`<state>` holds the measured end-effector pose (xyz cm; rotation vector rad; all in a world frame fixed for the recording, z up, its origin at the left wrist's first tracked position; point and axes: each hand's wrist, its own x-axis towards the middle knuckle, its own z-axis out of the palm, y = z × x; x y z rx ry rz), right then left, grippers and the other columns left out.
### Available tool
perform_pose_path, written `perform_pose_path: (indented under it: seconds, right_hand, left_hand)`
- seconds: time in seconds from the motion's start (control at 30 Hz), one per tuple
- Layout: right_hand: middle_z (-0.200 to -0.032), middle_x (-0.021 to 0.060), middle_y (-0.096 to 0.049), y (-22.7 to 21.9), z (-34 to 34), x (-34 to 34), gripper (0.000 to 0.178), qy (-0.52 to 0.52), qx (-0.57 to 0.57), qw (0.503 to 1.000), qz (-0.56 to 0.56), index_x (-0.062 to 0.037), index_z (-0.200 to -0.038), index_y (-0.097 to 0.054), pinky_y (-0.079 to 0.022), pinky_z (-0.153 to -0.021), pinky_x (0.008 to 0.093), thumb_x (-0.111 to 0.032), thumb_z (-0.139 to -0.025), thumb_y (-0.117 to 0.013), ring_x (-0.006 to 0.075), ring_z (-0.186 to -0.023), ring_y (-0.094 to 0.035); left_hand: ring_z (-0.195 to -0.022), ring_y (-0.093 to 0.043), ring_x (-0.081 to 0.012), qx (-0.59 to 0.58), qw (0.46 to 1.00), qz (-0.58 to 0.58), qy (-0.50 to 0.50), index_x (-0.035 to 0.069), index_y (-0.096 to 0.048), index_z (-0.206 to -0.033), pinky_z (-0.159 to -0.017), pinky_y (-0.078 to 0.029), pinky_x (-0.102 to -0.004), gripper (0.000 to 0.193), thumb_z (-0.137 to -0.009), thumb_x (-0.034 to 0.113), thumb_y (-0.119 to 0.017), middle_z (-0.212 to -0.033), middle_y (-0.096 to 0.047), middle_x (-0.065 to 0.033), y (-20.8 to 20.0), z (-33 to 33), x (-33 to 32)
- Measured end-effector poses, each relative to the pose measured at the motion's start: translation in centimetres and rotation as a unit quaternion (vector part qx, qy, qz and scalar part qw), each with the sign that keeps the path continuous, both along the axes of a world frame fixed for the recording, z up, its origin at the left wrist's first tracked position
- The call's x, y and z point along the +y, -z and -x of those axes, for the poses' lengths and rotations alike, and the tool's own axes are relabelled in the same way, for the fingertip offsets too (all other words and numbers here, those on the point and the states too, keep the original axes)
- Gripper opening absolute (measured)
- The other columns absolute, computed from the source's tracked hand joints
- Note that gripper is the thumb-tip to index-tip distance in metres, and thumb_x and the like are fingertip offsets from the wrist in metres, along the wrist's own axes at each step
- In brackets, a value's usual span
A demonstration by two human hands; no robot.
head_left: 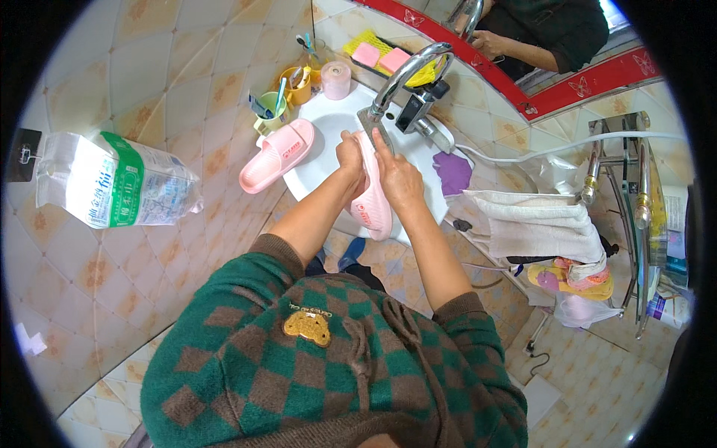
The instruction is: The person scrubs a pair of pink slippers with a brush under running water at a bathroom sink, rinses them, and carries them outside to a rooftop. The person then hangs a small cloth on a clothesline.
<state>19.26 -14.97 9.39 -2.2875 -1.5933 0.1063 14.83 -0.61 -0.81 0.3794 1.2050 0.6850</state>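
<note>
Pink slipper (371, 196), soft plastic/foam type: held over white sink (321, 119), just under curved metal tap (407, 71).
- L hand (349, 155): closed on slipper's upper end, grip wrapped round edge.
- R hand (397, 178): laid along slipper's right side, fingers closed on it, index toward spout.
- 2nd pink slipper (276, 155): lying on sink's left rim, apart from both hands.
- Nearby: yellow + green cups w/ toothbrushes (287, 93), pink paper roll (336, 80), purple cloth (452, 172) on right rim, folded towel (534, 220) on rack.

Handling notes (judgement): step looks like rinsing/scrubbing under tap. Keep L hand as anchor, let R do the rubbing; turn slipper so sole + inside both face spout. Wet foam prob. slippery, so keep it low over basin, not past front rim, to stop splash or a drop to floor. No water stream visible; can't tell if tap's on.
</note>
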Motion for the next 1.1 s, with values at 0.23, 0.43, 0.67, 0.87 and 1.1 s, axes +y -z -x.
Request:
perform_pose_path:
  seconds: [0.23,0.43,0.67,0.87,1.1]
  right_hand:
    - [-0.070,0.0195,-0.059,-1.0,1.6,-1.8,0.054,-0.035,0.037,0.991,0.120,-0.0377,-0.147,-0.032,-0.051,-0.051,0.0484,-0.025,-0.097,-0.047,0.0382,-0.060,-0.064]
    - [-0.074,0.0220,-0.063,0.1,-0.2,0.7,0.053,0.007,0.061,0.998,-0.010,-0.0363,-0.146,-0.034,-0.051,-0.057,0.0499,-0.026,-0.097,-0.051,0.0394,-0.064,-0.064]
    - [-0.074,0.0225,-0.063,-0.1,0.1,0.0,0.056,0.001,0.101,0.995,0.013,-0.0368,-0.147,-0.034,-0.050,-0.059,0.0506,-0.024,-0.096,-0.053,0.0416,-0.067,-0.063]
    - [-0.079,0.0217,-0.065,-1.6,-1.4,1.4,0.053,0.010,0.110,0.994,0.004,-0.0356,-0.146,-0.035,-0.050,-0.064,0.0502,-0.026,-0.097,-0.051,0.0402,-0.074,-0.065]
    - [-0.074,0.0221,-0.065,-3.2,-1.4,0.1,0.047,-0.017,0.080,0.996,0.046,-0.0311,-0.144,-0.040,-0.050,-0.061,0.0515,-0.027,-0.098,-0.047,0.0413,-0.066,-0.064]
  left_hand:
    - [-0.086,-0.062,-0.0262,0.034,0.999,-0.028,-0.009,-0.005,-0.064,-0.096,-0.081,-0.048,-0.0415,0.058,-0.099,0.044,-0.032,-0.095,-0.066,-0.0163,-0.6,1.7,2.2]
    - [-0.075,-0.058,-0.0252,0.074,0.993,-0.087,0.027,-0.003,-0.064,-0.086,-0.075,-0.046,-0.0424,0.055,-0.097,0.043,-0.036,-0.083,-0.063,-0.0144,0.0,0.3,0.9]
    - [-0.075,-0.060,-0.0287,0.043,0.995,-0.095,-0.003,-0.006,-0.063,-0.082,-0.074,-0.046,-0.0455,0.057,-0.097,0.039,-0.032,-0.083,-0.065,-0.0171,1.7,0.7,4.2]
    - [-0.086,-0.063,-0.0441,0.227,0.908,-0.327,0.133,-0.007,-0.066,-0.083,-0.083,-0.044,-0.0488,0.060,-0.094,0.038,-0.030,-0.086,-0.066,-0.0301,0.9,0.5,3.6]
    - [-0.075,-0.063,-0.0429,0.278,0.800,-0.495,0.195,-0.007,-0.064,-0.077,-0.072,-0.044,-0.0506,0.051,-0.094,0.034,-0.039,-0.076,-0.064,-0.0291,-0.3,0.5,1.7]
